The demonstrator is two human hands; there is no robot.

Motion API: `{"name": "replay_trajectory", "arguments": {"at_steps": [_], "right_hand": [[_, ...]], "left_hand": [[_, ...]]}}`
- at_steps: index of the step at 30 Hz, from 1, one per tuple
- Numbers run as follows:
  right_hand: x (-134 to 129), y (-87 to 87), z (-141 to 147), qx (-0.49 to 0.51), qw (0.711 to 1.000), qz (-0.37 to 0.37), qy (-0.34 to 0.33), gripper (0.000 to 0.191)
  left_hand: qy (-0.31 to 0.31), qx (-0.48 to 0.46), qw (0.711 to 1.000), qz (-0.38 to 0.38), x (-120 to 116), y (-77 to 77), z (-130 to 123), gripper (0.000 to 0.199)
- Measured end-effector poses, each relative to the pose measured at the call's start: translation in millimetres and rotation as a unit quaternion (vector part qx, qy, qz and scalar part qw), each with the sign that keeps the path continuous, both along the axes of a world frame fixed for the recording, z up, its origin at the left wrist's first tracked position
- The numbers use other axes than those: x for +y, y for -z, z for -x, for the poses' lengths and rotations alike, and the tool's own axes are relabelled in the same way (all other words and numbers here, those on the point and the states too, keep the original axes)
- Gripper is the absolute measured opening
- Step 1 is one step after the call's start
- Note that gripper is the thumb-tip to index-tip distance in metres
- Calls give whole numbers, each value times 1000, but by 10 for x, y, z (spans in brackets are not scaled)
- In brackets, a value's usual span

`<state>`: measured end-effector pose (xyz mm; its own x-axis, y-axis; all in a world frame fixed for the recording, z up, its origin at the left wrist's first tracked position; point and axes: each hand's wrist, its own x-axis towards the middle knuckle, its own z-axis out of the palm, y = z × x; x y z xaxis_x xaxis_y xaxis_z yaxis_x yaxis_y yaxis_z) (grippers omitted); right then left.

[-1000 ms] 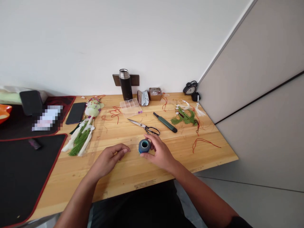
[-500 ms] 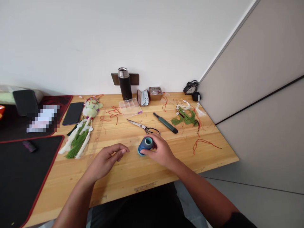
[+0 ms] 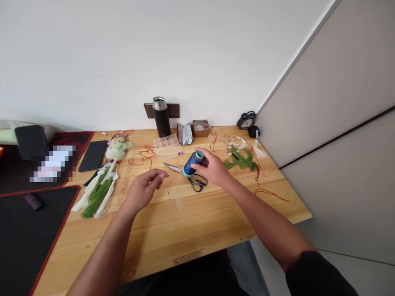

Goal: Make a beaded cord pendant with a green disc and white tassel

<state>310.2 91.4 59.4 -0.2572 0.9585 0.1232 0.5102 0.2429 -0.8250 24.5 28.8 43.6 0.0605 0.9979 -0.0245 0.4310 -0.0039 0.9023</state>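
Note:
My right hand (image 3: 212, 167) grips a spool of blue thread (image 3: 191, 165), which tilts above the scissors. The scissors (image 3: 197, 183) lie on the wooden table with their blades pointing left, partly covered by the spool. To the left of the spool, my left hand (image 3: 148, 185) is closed in a pinch, thumb against forefinger. Whatever sits between those fingertips is too fine to make out. Behind the scissors is a clear compartment box (image 3: 166, 147) with purple beads (image 3: 180, 153) near its corner.
Green and white tassels (image 3: 101, 187) lie at left beside a phone (image 3: 93, 155). More green tassels (image 3: 242, 158) and red cord (image 3: 271, 194) are at right. A black flask (image 3: 161, 121), a small brown box (image 3: 200, 128) and an alarm clock (image 3: 247, 120) stand along the wall.
My right hand has carried the spool up and away from me, over the scissors, hiding the green cutter. My left hand keeps its pinch and has shifted slightly. The view has tilted a little.

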Motion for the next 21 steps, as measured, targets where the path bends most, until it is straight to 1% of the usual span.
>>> {"name": "replay_trajectory", "arguments": {"at_steps": [5, 9, 13, 17, 21], "right_hand": [[312, 106, 63, -31, 999, -14, -6, 65], [486, 180, 43, -61, 998, -29, -16, 66], [615, 187, 24, -84, 995, -45, -28, 67], [710, 126, 62, -135, 987, -70, -45, 68], [776, 83, 116, -177, 980, -74, -52, 68]], "left_hand": [[-1, 8, 1000, -2, 372, 80, -106, 50], [-4, 10, 1000, -2, 591, 133, -153, 49], [0, 22, 1000, -10, 730, 141, -217, 48], [12, 30, 999, -18, 835, 147, -292, 48], [16, 35, 999, -11, 895, 171, -328, 47]]}}
